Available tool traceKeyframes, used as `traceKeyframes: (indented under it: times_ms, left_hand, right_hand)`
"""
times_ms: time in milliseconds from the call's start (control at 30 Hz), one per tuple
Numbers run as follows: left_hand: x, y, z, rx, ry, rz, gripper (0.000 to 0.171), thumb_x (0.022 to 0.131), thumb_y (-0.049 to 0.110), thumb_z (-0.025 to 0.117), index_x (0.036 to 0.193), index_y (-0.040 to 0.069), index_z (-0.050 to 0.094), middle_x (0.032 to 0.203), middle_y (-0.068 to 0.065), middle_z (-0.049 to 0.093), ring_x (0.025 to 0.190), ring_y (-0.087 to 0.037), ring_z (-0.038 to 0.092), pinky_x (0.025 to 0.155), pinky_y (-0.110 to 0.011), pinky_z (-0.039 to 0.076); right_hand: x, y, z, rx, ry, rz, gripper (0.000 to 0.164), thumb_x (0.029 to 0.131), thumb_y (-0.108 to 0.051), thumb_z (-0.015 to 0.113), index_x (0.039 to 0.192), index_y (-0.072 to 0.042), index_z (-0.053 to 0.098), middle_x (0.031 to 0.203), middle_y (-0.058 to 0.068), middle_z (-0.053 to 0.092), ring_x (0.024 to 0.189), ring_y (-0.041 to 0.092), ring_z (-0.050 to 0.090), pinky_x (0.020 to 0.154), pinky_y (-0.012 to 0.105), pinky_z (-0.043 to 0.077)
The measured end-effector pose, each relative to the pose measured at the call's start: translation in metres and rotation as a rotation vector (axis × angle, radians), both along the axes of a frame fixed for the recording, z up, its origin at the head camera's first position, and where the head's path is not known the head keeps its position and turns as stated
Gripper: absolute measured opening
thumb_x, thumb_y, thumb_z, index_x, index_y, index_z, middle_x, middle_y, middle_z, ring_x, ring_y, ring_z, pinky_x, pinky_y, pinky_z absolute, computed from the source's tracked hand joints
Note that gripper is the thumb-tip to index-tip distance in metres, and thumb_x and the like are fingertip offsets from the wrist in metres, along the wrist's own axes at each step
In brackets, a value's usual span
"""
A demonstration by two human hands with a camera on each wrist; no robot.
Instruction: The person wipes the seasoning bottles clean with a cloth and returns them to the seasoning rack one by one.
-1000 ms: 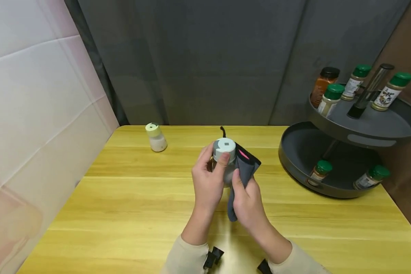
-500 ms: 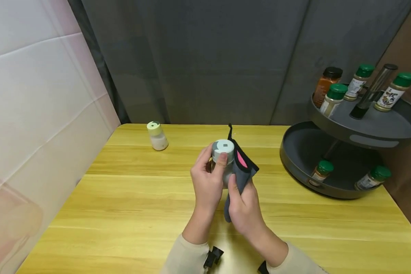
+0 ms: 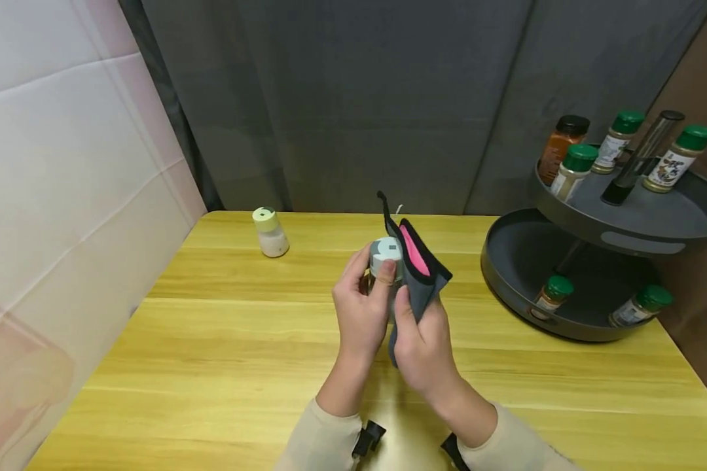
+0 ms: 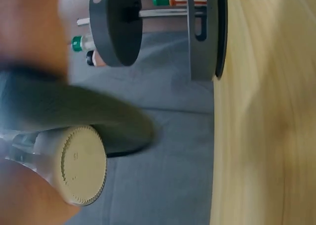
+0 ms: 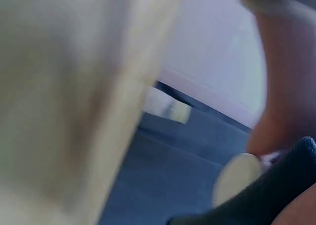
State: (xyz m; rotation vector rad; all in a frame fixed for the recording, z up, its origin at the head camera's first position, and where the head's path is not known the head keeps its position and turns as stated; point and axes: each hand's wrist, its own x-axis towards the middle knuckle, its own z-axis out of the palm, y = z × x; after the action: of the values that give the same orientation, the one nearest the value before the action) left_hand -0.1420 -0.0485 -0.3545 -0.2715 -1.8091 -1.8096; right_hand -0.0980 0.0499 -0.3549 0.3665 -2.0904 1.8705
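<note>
In the head view my left hand (image 3: 356,320) grips a small clear jar (image 3: 385,254) with a pale green-grey lid, thumb against its near side. My right hand (image 3: 425,343) pinches a folded grey cloth (image 3: 422,293) with black edging and a pink patch, held against the jar's right side. Part of the cloth hangs below the hands. The left wrist view shows the jar's round ridged base (image 4: 84,165) facing the camera, with the blurred cloth (image 4: 79,109) alongside. Most of the jar's body is hidden by fingers and cloth.
A second small jar (image 3: 271,235) with a yellow lid stands at the back left of the wooden table (image 3: 212,366). A dark two-tier rack (image 3: 501,261) at the right holds several spice bottles with green lids and an orange one (image 3: 560,150) with a black lid.
The cloth has risen along the jar's side, its pink patch and black edging showing more. Both hands stay close together and keep their grips.
</note>
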Motion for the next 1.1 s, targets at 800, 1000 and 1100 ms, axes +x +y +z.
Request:
traceKeyframes:
  times_ms: [800,1000,1100]
  left_hand:
    - [-0.002,-0.001,0.004,0.027,0.005,0.054,0.03,0.101,0.017,0.073,0.128,0.006,0.074,0.119,-0.013,0.072,0.108,-0.016,0.065,0.087,-0.026,0.057]
    - [0.002,0.005,0.002,-0.029,0.012,0.018,0.027,0.1,0.02,0.075,0.125,0.009,0.076,0.115,-0.01,0.074,0.1,-0.015,0.063,0.071,-0.022,0.051]
    - [0.003,0.006,0.001,-0.017,0.022,0.014,0.027,0.101,0.02,0.075,0.125,0.008,0.077,0.113,-0.011,0.074,0.094,-0.014,0.06,0.067,-0.019,0.047]
  right_hand:
    - [-0.001,0.003,-0.004,0.028,-0.185,0.012,0.047,0.117,-0.031,0.04,0.155,-0.005,0.047,0.117,0.017,0.063,0.1,0.023,0.056,0.095,0.03,0.045]
    - [-0.006,0.006,0.019,-0.088,-0.053,0.034,0.048,0.117,-0.031,0.037,0.157,-0.005,0.042,0.144,0.017,0.058,0.126,0.026,0.056,0.107,0.022,0.046]
    - [-0.004,0.002,0.017,-0.039,0.054,0.025,0.049,0.115,-0.021,0.042,0.16,-0.001,0.037,0.148,0.019,0.056,0.133,0.024,0.054,0.113,0.016,0.041]
